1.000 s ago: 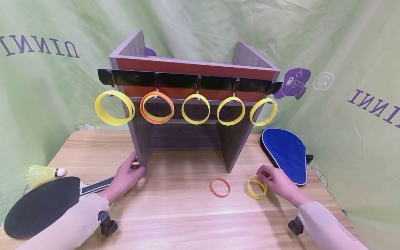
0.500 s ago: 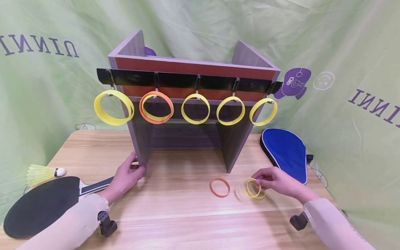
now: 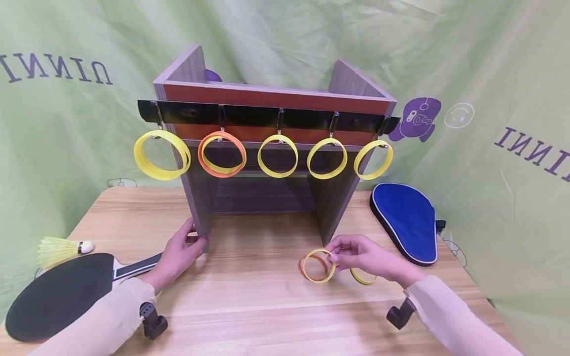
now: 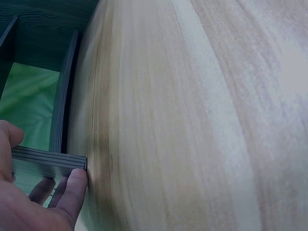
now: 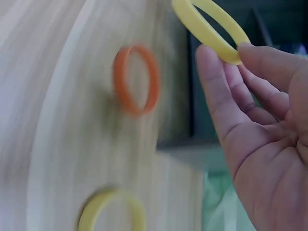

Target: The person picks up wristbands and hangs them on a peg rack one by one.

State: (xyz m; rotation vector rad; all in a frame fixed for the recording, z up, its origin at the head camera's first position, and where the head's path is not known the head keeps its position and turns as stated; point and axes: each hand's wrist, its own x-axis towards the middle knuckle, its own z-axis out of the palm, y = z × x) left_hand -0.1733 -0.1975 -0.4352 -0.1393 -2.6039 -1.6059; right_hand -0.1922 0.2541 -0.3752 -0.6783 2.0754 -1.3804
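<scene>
Yellow and round, one ring is being pinched between the thumb and fingertips of the right hand, its loop jutting out beyond them. In the head view it is overlapping an orange ring; the right wrist view is showing them apart, the orange one lying on the counter. The left wrist view is revealing the left hand's thumb and fingers gripping opposite faces of a panel.

Head view bright, a pale sheen across the tabletop — the shelf unit shadowed inside; left wrist view dimmer (glare whitens its right edge), right wrist view soft, the orange ring blurred
</scene>
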